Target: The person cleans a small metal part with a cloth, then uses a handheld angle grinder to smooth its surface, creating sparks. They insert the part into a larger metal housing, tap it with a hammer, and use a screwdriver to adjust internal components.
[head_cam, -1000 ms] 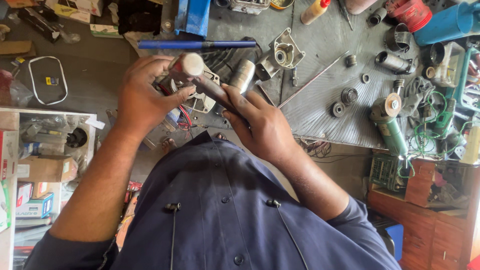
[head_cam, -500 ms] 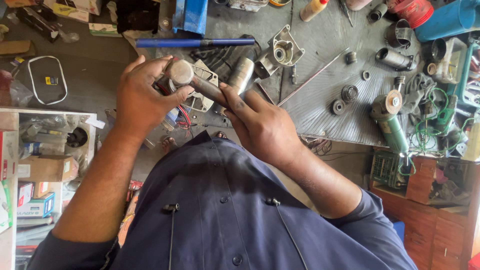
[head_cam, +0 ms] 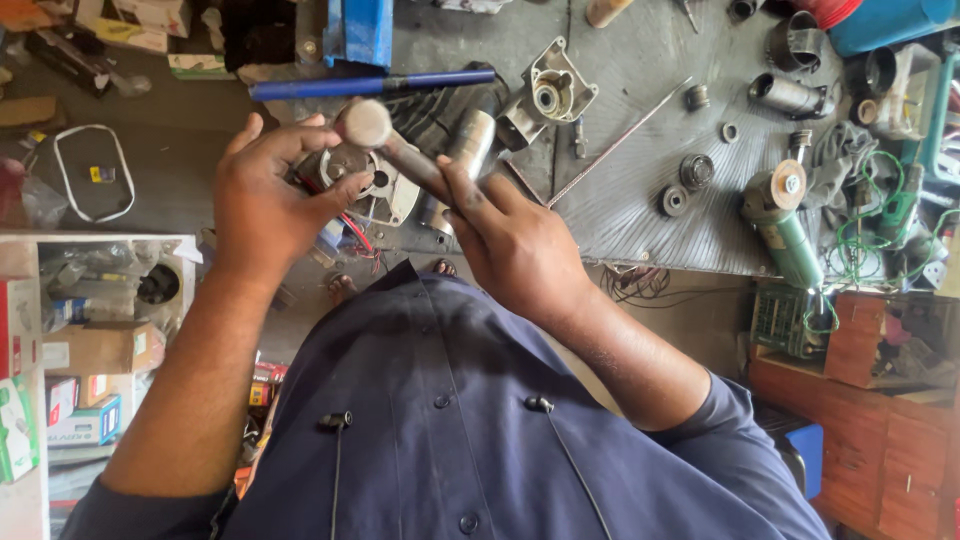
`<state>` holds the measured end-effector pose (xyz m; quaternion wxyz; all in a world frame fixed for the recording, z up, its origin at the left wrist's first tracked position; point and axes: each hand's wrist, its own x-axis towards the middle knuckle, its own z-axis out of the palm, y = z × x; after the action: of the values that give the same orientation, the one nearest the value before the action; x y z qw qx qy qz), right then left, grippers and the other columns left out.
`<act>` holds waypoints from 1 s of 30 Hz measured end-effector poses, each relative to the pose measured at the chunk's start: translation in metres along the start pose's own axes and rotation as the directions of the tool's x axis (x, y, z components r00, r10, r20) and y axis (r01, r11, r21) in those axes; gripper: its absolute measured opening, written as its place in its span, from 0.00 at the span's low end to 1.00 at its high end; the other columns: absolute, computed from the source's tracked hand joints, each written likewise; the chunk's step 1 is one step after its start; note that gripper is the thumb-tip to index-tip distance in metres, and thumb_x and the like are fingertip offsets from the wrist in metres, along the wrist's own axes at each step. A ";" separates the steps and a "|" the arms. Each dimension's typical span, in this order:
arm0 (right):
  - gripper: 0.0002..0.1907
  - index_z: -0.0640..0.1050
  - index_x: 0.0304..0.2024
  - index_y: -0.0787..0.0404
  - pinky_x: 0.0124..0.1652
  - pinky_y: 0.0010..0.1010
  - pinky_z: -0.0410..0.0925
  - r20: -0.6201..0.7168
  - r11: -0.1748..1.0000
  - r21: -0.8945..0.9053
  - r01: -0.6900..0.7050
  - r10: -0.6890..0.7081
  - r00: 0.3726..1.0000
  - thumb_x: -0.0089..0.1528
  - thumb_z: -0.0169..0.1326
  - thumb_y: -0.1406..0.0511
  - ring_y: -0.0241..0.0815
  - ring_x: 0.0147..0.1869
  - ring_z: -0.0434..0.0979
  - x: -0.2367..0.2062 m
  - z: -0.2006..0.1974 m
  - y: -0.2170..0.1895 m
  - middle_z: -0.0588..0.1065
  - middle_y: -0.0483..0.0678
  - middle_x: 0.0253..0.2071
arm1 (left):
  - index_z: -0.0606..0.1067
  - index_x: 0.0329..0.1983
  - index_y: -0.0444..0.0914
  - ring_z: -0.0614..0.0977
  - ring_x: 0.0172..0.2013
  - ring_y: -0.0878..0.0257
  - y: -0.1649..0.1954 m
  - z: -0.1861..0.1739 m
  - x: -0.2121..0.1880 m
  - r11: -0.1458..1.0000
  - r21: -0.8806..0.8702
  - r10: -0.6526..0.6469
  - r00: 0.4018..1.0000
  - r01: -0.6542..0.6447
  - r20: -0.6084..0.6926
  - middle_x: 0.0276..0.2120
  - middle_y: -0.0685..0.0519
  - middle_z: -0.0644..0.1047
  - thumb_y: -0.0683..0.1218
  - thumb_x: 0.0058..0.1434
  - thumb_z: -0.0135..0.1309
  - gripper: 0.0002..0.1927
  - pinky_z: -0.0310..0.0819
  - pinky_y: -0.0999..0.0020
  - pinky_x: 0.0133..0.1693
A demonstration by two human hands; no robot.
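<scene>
My left hand (head_cam: 262, 200) grips a grey metal motor housing (head_cam: 368, 185) with red wires hanging from it, held above the bench edge. My right hand (head_cam: 510, 240) is closed round the handle of a steel hammer, whose round head (head_cam: 365, 122) sits just above the housing, close to or touching its top. My blue shirt fills the lower part of the view. Behind the hammer lie a blue-handled tool (head_cam: 370, 84) and a metal cylinder (head_cam: 470, 145).
The grey metal bench (head_cam: 640, 230) holds a cast housing (head_cam: 553, 92), a thin rod (head_cam: 615, 145), bearings (head_cam: 695, 172) and a green angle grinder (head_cam: 785, 225). Boxes on shelves (head_cam: 90, 350) stand at the left, wooden crates (head_cam: 880, 400) at the right.
The hammer head has swung from over the housing up toward its top left. Both hands have shifted slightly away from me along with the housing.
</scene>
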<state>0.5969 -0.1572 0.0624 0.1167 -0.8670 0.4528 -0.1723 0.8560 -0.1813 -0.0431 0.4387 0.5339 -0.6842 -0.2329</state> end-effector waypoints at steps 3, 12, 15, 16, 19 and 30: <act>0.28 0.66 0.72 0.55 0.33 0.44 0.69 -0.007 1.000 0.027 -0.013 0.013 1.000 0.70 0.56 0.64 0.53 0.33 0.74 -0.003 0.002 0.000 0.69 0.51 0.37 | 0.80 0.47 0.36 0.83 0.57 0.53 -0.002 -0.001 -0.001 1.000 -0.010 -0.006 1.000 0.006 0.000 0.51 0.44 0.83 0.52 0.59 0.74 0.22 0.57 0.42 0.72; 0.28 0.68 0.71 0.54 0.30 0.44 0.69 0.059 0.999 -0.026 -0.040 0.041 0.997 0.68 0.57 0.62 0.52 0.31 0.74 -0.002 0.005 -0.003 0.69 0.50 0.35 | 0.82 0.49 0.37 0.83 0.58 0.55 -0.003 -0.002 -0.003 1.000 0.016 0.009 1.000 -0.009 0.027 0.51 0.47 0.83 0.53 0.61 0.73 0.21 0.56 0.43 0.73; 0.28 0.66 0.71 0.55 0.32 0.44 0.69 0.031 1.000 0.012 -0.019 0.019 0.999 0.70 0.56 0.62 0.52 0.32 0.74 -0.005 0.006 -0.004 0.69 0.50 0.36 | 0.81 0.49 0.36 0.83 0.58 0.56 0.000 -0.002 -0.002 1.000 0.006 0.012 1.000 -0.012 0.005 0.52 0.47 0.83 0.54 0.60 0.73 0.22 0.56 0.44 0.73; 0.28 0.66 0.71 0.55 0.31 0.45 0.69 0.055 1.000 0.003 -0.031 0.030 0.998 0.69 0.56 0.62 0.53 0.31 0.74 -0.005 0.006 -0.004 0.69 0.51 0.36 | 0.81 0.52 0.36 0.83 0.57 0.55 0.001 -0.003 -0.002 1.000 0.011 0.020 1.000 -0.020 0.010 0.52 0.47 0.83 0.54 0.60 0.73 0.23 0.56 0.44 0.73; 0.29 0.66 0.71 0.56 0.31 0.45 0.69 0.062 0.999 0.000 -0.039 0.039 0.997 0.69 0.56 0.62 0.53 0.31 0.75 -0.004 0.008 -0.003 0.70 0.51 0.36 | 0.82 0.55 0.37 0.84 0.54 0.55 0.008 -0.006 0.002 1.000 0.021 0.016 1.000 -0.017 0.027 0.51 0.48 0.83 0.54 0.60 0.73 0.25 0.57 0.44 0.72; 0.28 0.67 0.71 0.55 0.32 0.46 0.69 0.059 0.997 0.038 -0.064 0.062 0.996 0.69 0.56 0.62 0.54 0.33 0.76 -0.006 0.006 -0.003 0.71 0.51 0.38 | 0.79 0.45 0.37 0.83 0.48 0.56 0.020 -0.012 -0.020 0.979 0.172 0.123 0.991 -0.111 -0.061 0.43 0.51 0.82 0.43 0.68 0.67 0.08 0.68 0.53 0.68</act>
<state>0.5979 -0.1500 0.0566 0.1523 -0.8543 0.4730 -0.1523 0.8563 -0.1541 -0.0280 0.4291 0.5358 -0.7156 -0.1292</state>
